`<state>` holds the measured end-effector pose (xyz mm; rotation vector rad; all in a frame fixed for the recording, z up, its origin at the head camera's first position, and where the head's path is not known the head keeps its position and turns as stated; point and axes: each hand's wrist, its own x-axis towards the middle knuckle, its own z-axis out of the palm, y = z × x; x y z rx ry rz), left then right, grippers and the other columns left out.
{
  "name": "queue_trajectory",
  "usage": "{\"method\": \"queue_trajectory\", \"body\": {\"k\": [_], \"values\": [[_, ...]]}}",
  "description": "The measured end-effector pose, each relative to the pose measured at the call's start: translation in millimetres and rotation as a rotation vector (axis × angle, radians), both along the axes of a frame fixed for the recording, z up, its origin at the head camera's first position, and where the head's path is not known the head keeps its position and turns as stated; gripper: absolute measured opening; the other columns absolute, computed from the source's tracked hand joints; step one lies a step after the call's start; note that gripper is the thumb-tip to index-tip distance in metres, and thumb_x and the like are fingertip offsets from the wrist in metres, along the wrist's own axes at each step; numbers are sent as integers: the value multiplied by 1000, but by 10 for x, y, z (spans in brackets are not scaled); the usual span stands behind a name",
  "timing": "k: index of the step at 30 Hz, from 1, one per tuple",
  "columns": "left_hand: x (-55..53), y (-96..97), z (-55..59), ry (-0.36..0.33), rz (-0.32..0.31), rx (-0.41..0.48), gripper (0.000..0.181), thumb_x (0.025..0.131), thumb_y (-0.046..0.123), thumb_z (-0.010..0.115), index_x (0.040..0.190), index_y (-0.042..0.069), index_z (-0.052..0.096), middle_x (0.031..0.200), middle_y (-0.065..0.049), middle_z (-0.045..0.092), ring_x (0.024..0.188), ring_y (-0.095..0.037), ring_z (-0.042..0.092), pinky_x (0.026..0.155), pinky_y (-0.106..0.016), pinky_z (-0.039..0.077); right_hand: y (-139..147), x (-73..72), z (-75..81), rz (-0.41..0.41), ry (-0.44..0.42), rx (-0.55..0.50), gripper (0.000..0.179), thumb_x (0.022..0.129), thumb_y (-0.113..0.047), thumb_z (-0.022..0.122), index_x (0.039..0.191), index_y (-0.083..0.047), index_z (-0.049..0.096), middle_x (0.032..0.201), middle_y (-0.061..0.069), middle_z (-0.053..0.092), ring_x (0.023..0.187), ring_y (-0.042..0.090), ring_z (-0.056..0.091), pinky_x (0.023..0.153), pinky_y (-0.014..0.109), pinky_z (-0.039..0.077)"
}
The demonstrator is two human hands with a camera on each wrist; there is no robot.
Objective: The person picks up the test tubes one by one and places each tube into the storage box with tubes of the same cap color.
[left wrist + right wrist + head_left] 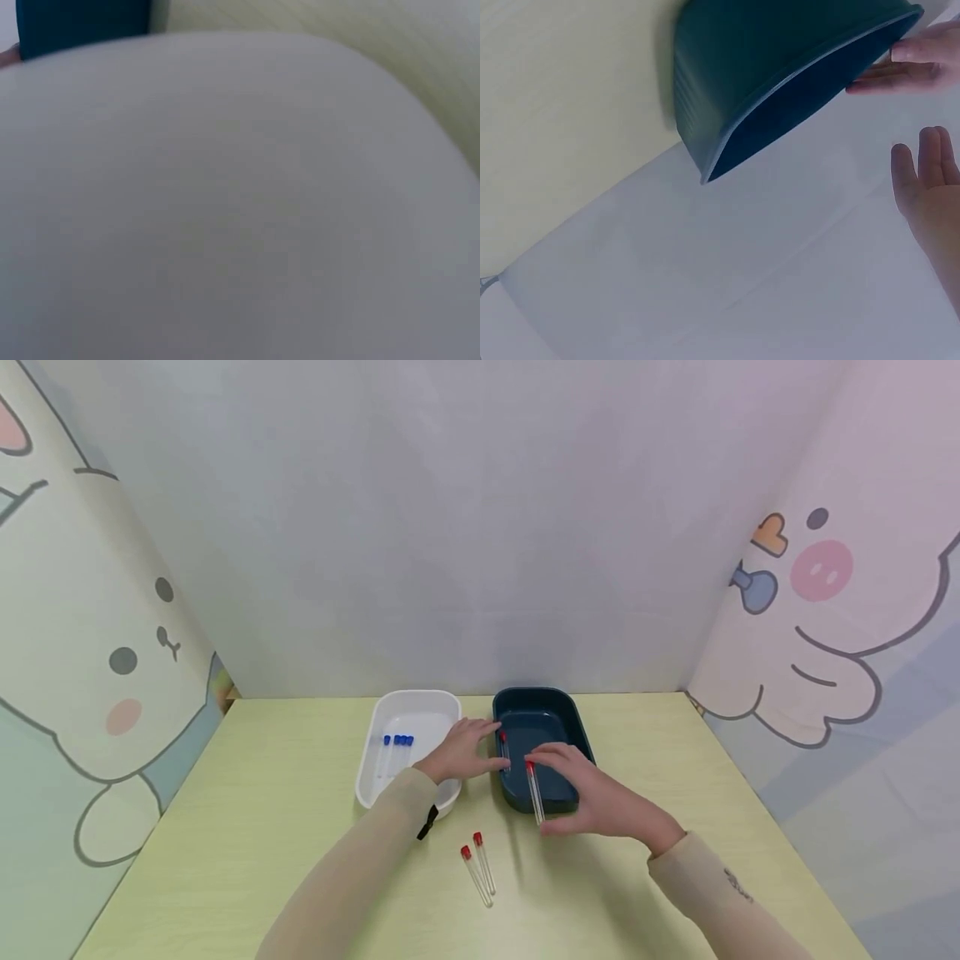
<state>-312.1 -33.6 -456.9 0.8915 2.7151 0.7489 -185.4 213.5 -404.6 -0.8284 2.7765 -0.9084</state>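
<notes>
My right hand [596, 789] holds a red-capped test tube [536, 793] between thumb and fingers, above the near part of a dark blue tray [581, 727]. My left hand [465, 752] reaches over that tray's left side, its thumb and fingers spread apart. Just by those fingertips, a second red-capped tube [505, 752] shows inside the tray; whether they touch it I cannot tell. On the table in front, two more red-capped tubes [480, 868] lie side by side. The right wrist view shows the dark tray's outer wall [742, 67], with hands near its rim.
To the left stands a white tray [367, 760] with several blue-capped tubes [397, 741] in it. Both trays sit near the back of the pale yellow table [270, 810], close to a grey-white curtain [450, 568]. A whitish surface [232, 195] fills most of the left wrist view.
</notes>
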Motion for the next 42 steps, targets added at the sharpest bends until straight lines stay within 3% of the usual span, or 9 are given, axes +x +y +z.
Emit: {"method": "queue_trajectory", "body": {"k": [10, 14, 20, 35, 42], "values": [[0, 11, -8, -15, 15, 20, 78, 95, 48, 71, 157, 10, 43, 163, -14, 44, 154, -33, 37, 134, -52, 13, 83, -248, 45, -61, -16, -49, 88, 83, -44, 85, 155, -16, 43, 159, 12, 34, 141, 35, 41, 104, 54, 53], [7, 4, 3, -10, 7, 20, 78, 95, 49, 71, 157, 10, 43, 162, -14, 45, 154, -32, 37, 134, -52, 12, 126, -355, 31, -90, -47, -58, 89, 85, -42, 84, 157, -17, 39, 162, 15, 30, 143, 39, 39, 107, 59, 50], [13, -16, -2, -10, 7, 21, 78, 95, 47, 71, 157, 9, 43, 162, -14, 44, 153, -33, 38, 133, -53, 13, 189, -546, -45, -128, -82, -52, 89, 87, -41, 82, 159, -17, 35, 164, 17, 28, 145, 43, 35, 113, 69, 42], [23, -4, -16, -9, -2, 2, 79, 96, 49, 70, 158, 10, 42, 163, -13, 44, 154, -32, 37, 134, -51, 11, 215, -916, -372, -132, -95, 13, 86, 89, -34, 81, 158, -7, 37, 157, 20, 36, 138, 45, 41, 110, 66, 46], [18, 2, 9, -21, 2, 13, 78, 96, 47, 70, 158, 11, 41, 163, -13, 43, 155, -32, 36, 134, -51, 9, 159, -1017, -419, -158, -139, 48, 86, 89, -35, 81, 158, -8, 37, 158, 22, 33, 138, 43, 42, 113, 66, 44]]}}
